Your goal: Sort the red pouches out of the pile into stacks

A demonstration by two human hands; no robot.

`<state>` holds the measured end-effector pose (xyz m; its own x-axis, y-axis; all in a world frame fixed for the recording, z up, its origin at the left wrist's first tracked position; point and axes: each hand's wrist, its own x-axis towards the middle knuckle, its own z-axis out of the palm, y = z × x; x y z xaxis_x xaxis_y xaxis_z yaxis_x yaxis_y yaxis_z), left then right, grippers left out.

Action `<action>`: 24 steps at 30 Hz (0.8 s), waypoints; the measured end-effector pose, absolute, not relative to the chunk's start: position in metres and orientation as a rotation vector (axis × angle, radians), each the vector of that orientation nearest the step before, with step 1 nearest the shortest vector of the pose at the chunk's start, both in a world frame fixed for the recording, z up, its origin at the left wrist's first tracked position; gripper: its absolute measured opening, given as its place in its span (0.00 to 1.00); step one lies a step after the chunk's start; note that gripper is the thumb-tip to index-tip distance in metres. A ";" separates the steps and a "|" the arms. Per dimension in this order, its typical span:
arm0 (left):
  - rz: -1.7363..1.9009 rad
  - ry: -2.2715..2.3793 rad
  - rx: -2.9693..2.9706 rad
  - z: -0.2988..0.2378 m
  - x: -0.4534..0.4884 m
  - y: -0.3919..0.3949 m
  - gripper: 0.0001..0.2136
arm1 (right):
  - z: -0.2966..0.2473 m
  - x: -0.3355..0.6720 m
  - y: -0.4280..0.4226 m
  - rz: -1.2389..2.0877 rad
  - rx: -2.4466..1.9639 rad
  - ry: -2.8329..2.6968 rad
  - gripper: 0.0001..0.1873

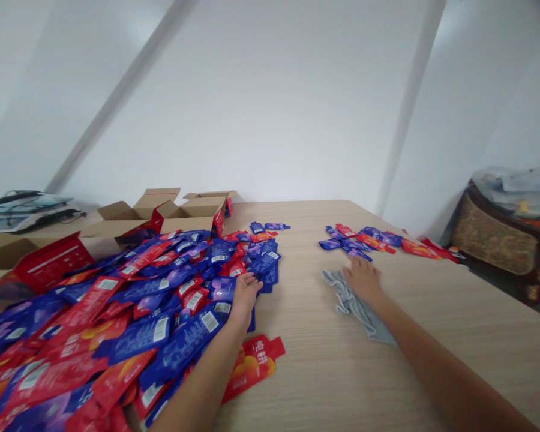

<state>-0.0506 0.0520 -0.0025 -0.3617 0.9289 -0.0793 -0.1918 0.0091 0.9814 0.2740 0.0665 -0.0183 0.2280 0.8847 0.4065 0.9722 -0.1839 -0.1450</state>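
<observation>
Resting the right hand [364,281] on a grey cloth [360,311] and the left hand [245,294] at piled pouches [139,339]; cannot tell whether gripping with either.

Tbl [297,312] mid strip passable; pouch pile [137,339] + boxes [186,224] block L, cloth [369,321] in way R.

Behind the bare left grip [246,293] and bare right grip [362,278], slim uncovered forearms [207,372] widen gradually back from narrow wrists [239,317].
</observation>
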 end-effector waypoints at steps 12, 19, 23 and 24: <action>1.408 1.436 1.149 -0.005 -0.034 0.039 0.13 | -0.011 0.296 0.100 -0.199 -2.277 -1.919 0.16; 1.303 1.290 1.068 0.004 -0.018 0.028 0.08 | 0.012 0.282 0.068 -0.240 -2.092 -1.988 0.15; 1.104 1.083 0.888 0.017 -0.010 0.012 0.15 | 0.028 0.258 0.035 -0.130 -1.692 -2.003 0.19; 1.049 1.049 0.840 0.020 -0.009 0.009 0.18 | 0.029 0.248 0.025 -0.052 -1.492 -2.048 0.19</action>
<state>-0.0094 0.0089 0.0200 0.1411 0.9535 -0.2663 -0.2662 0.2956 0.9175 0.2477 0.0252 0.0294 -0.1902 0.8546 0.4832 0.8779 0.3684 -0.3059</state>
